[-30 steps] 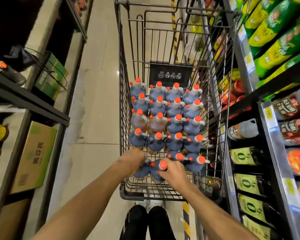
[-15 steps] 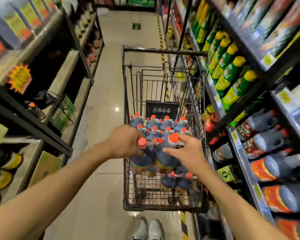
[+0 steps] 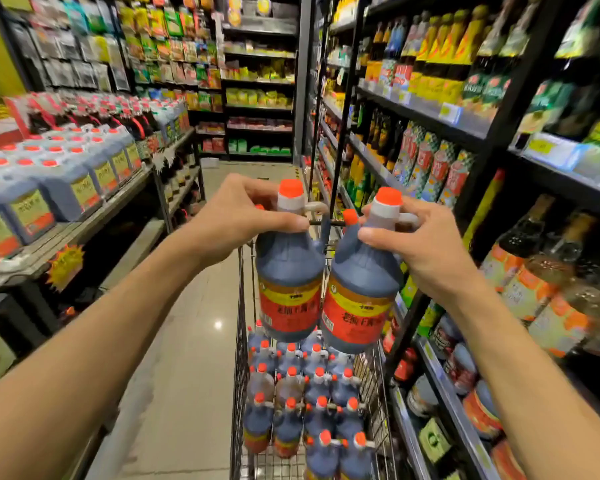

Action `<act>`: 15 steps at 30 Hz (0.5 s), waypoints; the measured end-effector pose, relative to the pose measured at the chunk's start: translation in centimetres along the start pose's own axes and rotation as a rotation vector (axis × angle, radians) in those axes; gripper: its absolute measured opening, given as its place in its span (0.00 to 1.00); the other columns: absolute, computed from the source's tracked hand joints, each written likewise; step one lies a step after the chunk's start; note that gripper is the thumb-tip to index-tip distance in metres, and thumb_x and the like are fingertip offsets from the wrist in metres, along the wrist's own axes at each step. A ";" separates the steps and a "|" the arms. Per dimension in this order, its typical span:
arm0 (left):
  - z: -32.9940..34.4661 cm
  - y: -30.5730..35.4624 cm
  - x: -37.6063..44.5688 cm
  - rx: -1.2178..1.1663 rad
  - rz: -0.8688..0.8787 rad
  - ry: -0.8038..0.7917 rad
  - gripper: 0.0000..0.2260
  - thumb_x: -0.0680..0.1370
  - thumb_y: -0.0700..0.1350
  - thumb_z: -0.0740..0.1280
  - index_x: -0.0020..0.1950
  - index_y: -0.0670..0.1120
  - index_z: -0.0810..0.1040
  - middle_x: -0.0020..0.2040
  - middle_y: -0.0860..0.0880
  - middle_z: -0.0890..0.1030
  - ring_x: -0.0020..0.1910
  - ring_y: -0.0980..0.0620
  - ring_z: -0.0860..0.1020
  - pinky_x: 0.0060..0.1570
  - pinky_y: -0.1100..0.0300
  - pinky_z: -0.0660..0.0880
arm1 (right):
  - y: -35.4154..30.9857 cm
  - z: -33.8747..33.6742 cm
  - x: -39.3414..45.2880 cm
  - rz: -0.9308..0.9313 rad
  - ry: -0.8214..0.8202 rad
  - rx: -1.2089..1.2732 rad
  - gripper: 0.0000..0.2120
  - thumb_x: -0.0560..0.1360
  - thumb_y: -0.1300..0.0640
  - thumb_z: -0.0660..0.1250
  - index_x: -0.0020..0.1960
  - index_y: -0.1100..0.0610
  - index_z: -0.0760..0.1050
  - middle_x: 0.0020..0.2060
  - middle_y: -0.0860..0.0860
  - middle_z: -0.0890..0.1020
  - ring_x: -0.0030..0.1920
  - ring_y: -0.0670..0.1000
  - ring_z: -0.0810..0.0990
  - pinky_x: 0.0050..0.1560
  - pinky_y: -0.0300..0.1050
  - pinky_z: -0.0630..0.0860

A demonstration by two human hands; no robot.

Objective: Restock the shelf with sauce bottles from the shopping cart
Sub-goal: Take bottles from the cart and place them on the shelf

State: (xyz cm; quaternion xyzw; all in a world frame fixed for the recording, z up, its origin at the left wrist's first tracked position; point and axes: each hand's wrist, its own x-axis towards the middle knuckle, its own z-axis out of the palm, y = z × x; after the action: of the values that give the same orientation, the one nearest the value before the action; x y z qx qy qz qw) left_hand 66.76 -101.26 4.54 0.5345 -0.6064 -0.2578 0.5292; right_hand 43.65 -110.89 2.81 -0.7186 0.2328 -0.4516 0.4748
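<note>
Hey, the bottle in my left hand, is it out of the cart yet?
Out. The left hand holds the bottle by its neck, above the cart.

Dim aisle, floor (image 3: 201,323) glare, blurred shelf edges, wide-angle bending.

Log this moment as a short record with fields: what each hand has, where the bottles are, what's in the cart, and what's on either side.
left hand: left hand grips the neck of the left bottle
right hand: right hand grips the neck of the right bottle
bottles: both upright, side by side, held up above the cart
cart: many more orange-capped bottles standing in rows
right side: shelf of bottled goods
left side: shelf of jugs with orange caps
stage: no bottle placed yet
</note>
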 end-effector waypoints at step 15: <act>2.6 7.9 -0.4 -0.326 0.231 -0.234 0.06 0.70 0.35 0.75 0.46 0.38 0.84 0.39 0.49 0.87 0.39 0.54 0.85 0.40 0.61 0.81 | -13.0 -0.9 -7.4 -0.049 0.277 -0.101 0.08 0.70 0.69 0.76 0.42 0.58 0.82 0.31 0.47 0.85 0.32 0.44 0.83 0.33 0.34 0.76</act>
State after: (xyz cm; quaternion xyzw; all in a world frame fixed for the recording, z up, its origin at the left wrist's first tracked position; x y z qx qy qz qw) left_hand 61.37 -99.15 10.57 0.3354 -0.6710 -0.3503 0.5609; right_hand 38.09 -99.90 11.40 -0.6777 0.3008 -0.5458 0.3903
